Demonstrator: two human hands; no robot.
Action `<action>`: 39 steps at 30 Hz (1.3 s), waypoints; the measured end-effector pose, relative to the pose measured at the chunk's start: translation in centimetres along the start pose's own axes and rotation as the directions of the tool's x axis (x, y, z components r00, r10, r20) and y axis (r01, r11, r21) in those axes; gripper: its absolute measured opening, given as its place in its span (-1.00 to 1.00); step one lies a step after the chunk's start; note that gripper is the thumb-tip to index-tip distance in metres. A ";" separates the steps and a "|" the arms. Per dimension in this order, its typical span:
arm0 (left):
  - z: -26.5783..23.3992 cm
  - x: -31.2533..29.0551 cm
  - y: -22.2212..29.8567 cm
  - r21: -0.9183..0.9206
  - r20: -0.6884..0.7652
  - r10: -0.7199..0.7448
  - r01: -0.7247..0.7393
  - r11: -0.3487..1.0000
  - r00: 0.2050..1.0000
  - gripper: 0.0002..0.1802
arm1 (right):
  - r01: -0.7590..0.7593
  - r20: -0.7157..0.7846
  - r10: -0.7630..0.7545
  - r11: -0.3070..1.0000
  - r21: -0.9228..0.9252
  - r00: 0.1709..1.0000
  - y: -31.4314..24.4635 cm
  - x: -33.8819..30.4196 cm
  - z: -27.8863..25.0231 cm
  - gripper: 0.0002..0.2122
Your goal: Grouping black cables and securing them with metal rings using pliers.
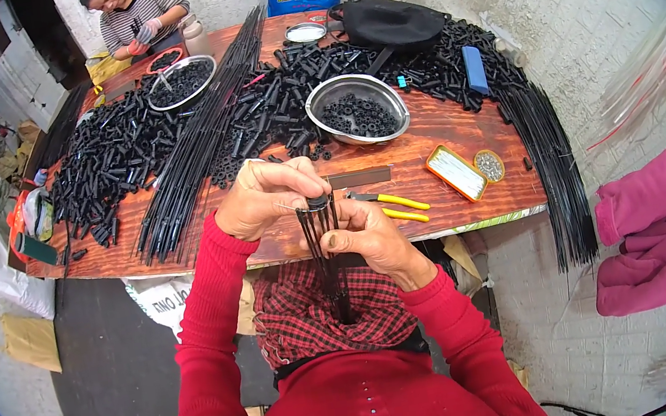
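My left hand (267,196) pinches the top of a round black hub (317,202) between thumb and fingers. Thin black rods (327,247) hang from that hub in a loose bundle, down toward the red-and-black checked cloth (312,304) on my lap. Closed round the rods just below the hub, my right hand (367,241) has its thumb turned toward me. Fine wire ends show beside my left fingers; where they run is hidden. Pliers with yellow handles (402,196) lie on the table close to my right hand.
A steel bowl (322,130) of small black rings stands beyond my hands. Black tubular parts (109,158) are heaped across the wooden table (458,126). Long rod bundles (202,154) lie at left; others (548,161) overhang the right edge. Across sits another person (144,13).
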State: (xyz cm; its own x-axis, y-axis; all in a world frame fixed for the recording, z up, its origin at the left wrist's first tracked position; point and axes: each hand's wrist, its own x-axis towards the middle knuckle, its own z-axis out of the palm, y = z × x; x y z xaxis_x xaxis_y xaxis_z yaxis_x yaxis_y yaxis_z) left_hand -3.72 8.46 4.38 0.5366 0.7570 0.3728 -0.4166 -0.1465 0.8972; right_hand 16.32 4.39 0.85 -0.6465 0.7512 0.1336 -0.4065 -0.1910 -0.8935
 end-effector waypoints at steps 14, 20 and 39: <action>0.9 -0.8 1.5 -0.035 0.030 -0.004 0.005 0.999 1.000 -0.59 | 0.023 -0.014 -0.022 0.999 0.030 1.000 -0.1 0.0 0.0 -0.76; 0.5 -1.3 1.7 0.132 -0.058 -0.038 0.045 0.990 0.998 -0.56 | -0.017 -0.014 0.017 0.998 0.058 1.000 0.0 0.3 0.1 -0.76; 0.3 -2.4 -0.2 -0.117 -0.099 0.008 -0.019 0.993 0.995 -0.63 | -0.075 0.040 0.072 0.995 0.061 0.997 0.1 0.5 0.4 -0.80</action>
State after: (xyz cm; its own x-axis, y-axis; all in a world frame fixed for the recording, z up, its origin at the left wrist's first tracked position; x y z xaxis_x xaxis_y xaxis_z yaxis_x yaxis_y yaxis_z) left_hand -4.70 6.48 3.37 0.4578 0.8153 0.3545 -0.5100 -0.0857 0.8559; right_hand 15.70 4.55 1.00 -0.6993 0.7096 0.0856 -0.3958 -0.2847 -0.8731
